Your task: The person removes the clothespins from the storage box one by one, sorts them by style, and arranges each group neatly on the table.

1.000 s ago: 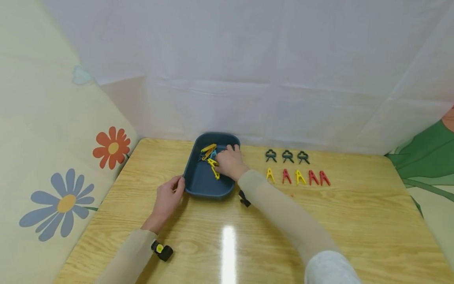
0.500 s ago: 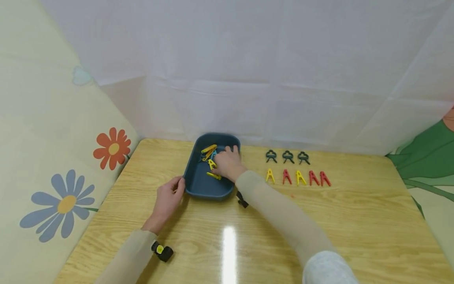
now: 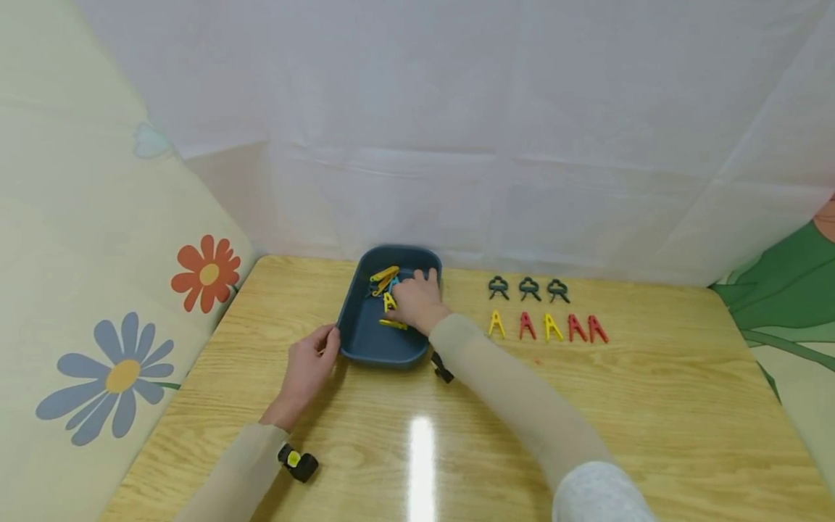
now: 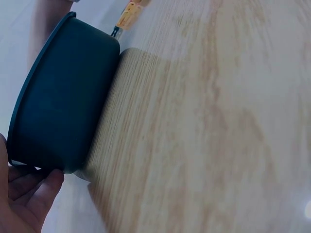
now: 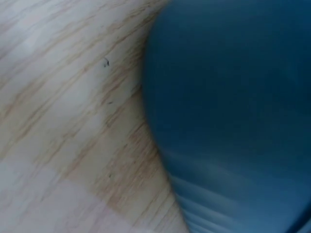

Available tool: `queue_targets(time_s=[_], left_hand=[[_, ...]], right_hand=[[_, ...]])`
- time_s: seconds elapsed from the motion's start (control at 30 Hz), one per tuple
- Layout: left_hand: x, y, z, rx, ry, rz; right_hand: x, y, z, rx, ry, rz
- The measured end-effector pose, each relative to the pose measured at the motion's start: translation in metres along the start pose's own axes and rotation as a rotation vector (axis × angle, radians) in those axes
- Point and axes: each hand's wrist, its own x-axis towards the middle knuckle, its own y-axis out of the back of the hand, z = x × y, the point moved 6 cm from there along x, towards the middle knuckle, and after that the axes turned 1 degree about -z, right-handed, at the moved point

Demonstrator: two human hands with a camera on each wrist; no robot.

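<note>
A dark blue plastic tray (image 3: 378, 349) stands on the table near the back. My left hand (image 3: 312, 364) grips its near left corner, thumb against the wall in the left wrist view. My right hand (image 3: 419, 300) reaches inside the tray, its thumb and fingertips down by the clips and partly hidden. A yellow clothespin (image 3: 393, 324) lies just below that hand, and another yellow clothespin (image 3: 388, 302) is beside the fingers. Farther left, more yellow clips (image 3: 385, 275) lie in a pile with a light blue clip (image 3: 394, 283). The right wrist view shows only the blurred tray wall (image 5: 214, 107).
Right of the tray, three dark clips (image 3: 530, 288) form a back row. In front of them is a row of yellow and red clothespins (image 3: 528, 325). A white sheet (image 3: 391, 196) hangs behind the wooden table (image 3: 652, 406).
The right hand has shifted slightly left and down inside the tray. A yellow clothespin there has turned from slanting to lying crosswise. My left hand keeps its place.
</note>
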Motion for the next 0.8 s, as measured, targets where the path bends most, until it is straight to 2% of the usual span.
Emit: queue_targets(time_s=[0.47,0.8], left_hand=[[-0.0006,-0.0018,-0.0033,0.011,0.000,0.000],[0.0005,-0.0018,-0.0047,-0.002,0.012,-0.013]], right_hand=[[0.0004,-0.0023,-0.0001,0.012,-0.050,-0.026],[0.0021,-0.0014,0.0015,0.031,-0.067,-0.006]])
